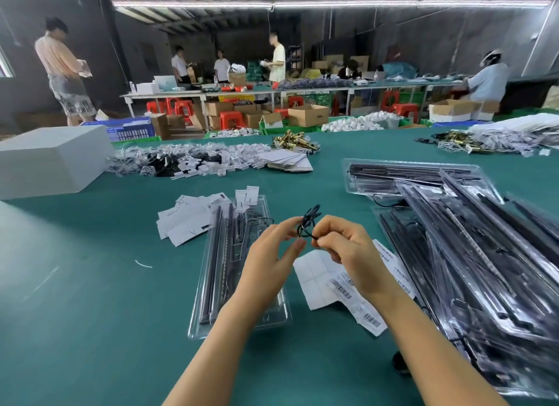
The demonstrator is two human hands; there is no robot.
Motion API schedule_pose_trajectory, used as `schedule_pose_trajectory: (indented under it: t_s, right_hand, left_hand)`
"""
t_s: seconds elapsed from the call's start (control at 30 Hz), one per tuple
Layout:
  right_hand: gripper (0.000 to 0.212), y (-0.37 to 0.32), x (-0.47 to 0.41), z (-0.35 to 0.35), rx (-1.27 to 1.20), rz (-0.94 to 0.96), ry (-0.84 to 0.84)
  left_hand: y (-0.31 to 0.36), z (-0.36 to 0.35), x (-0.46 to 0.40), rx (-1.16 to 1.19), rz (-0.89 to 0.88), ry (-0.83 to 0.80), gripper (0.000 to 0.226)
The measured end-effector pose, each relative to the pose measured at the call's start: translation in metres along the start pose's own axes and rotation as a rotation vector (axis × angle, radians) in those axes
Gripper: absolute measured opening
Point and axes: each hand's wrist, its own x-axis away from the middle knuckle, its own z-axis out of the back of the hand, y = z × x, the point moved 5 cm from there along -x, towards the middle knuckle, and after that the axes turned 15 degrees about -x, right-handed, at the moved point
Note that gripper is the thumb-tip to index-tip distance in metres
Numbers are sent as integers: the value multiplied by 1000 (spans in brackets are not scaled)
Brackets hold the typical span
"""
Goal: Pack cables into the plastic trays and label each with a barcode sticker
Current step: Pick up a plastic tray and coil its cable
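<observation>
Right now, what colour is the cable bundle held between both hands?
Black. The head view shows the cable bundle pinched between the left hand and right hand.

both hands raised over green table (90, 299), pinching small coiled black cable (307, 224) between them. left hand (272, 254) grips coil with fingertips; right hand (348, 251) pinches it from right side. clear plastic tray (211, 284) lies under left forearm, long dark strips inside. barcode sticker sheets (341, 287) just right of tray, partly under right hand. white paper tags (187, 221) far-left of tray. heap of filled trays (469, 254) at right. white box (51, 160) far left. people stand at far benches.
</observation>
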Motion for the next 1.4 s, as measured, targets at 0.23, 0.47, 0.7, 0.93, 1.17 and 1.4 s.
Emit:
schedule_pose_trajectory:
  t_s: [0.23, 0.47, 0.7, 0.93, 1.17, 1.4]
  right_hand:
    - [23, 15, 2, -2, 443, 36, -53]
    - [8, 25, 4, -13, 739, 110, -185]
    - [12, 22, -2, 3, 627, 10, -197]
    - [13, 13, -5, 23, 686, 21, -112]
    - [29, 10, -5, 24, 599, 97, 0]
    - [11, 16, -5, 13, 458, 75, -40]
  left_hand:
    - [-11, -4, -1, 684, 412, -37, 31]
    - [-10, -7, 4, 677, 423, -123, 13]
    - [-23, 7, -1, 650, 449, -96, 15]
    - [-32, 16, 0, 662, 488, -218, 13]
    - [-35, 14, 2, 631, 448, -366, 13]
    - [-25, 15, 1, 561, 383, -452, 33]
